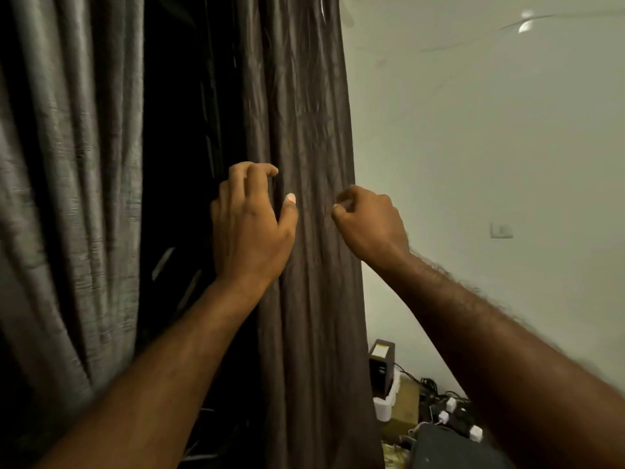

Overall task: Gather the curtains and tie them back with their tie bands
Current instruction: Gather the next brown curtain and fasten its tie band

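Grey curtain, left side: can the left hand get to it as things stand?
Probably yes. Only a dark open gap separates the grey curtain from the left hand, with nothing visible between. But that hand grips the left edge of the brown curtain, so it would have to let go first.

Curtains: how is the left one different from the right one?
The left curtain looks grey; the right curtain looks darker, brownish. The left curtain hangs untouched; the right curtain is gripped by the left hand and right hand. Both hang in long folds; no band shows.
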### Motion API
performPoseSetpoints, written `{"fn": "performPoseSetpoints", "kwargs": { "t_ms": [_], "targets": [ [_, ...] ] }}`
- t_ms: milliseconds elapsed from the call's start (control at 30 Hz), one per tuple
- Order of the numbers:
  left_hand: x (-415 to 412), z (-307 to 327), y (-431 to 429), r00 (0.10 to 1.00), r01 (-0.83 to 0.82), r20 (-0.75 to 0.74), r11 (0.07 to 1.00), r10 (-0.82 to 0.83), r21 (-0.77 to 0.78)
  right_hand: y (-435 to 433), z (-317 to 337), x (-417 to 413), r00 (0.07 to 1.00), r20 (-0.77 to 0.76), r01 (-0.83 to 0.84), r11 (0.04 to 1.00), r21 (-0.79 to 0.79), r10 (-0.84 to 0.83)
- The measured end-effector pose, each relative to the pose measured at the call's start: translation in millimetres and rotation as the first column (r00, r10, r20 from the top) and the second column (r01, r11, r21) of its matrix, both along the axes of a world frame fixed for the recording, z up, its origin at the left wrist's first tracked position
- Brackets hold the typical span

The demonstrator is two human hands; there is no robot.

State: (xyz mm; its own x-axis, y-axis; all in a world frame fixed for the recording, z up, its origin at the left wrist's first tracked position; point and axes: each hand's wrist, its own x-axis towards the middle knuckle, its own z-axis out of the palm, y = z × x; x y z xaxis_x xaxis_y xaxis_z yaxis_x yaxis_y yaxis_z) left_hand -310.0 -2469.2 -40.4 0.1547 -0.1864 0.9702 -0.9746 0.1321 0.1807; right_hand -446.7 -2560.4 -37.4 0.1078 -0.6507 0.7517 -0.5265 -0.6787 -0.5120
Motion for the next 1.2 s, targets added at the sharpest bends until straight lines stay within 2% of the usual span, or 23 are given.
{"fn": "performPoseSetpoints", "kwargs": {
  "t_ms": [167, 400, 667, 967, 1200],
  "targets": [
    [4.6, 4.7, -63.3, 0.994, -0.086, 0.077, 0.994, 0.081, 0.062, -51.4, 1.9, -10.0, 0.990, 0.004, 0.138, 0.990, 0.016, -0.138],
    [33.3, 3.4, -140.9, 0.992, -0.094, 0.091, 0.985, 0.082, 0.144, -121.0, -7.4, -3.4, 0.981, 0.003, 0.196, 0.978, 0.071, -0.196],
    [57.1, 24.9, -232.1, 0.977, -0.125, 0.195, 0.975, 0.088, 0.182, -197.1, -7.2, 17.4, 0.967, 0.028, 0.246, 0.960, 0.132, -0.251],
    [63.4, 20.3, -340.1, 0.987, -0.130, 0.123, 0.963, 0.104, 0.236, -323.3, -13.4, 41.9, 0.978, 0.077, 0.173, 0.964, 0.203, -0.192],
    [63.7, 29.8, -407.7, 0.939, -0.317, 0.159, 0.947, 0.305, 0.052, -441.3, 3.5, 62.4, 0.975, 0.217, -0.009, 0.959, 0.285, -0.055]
  ]
}}
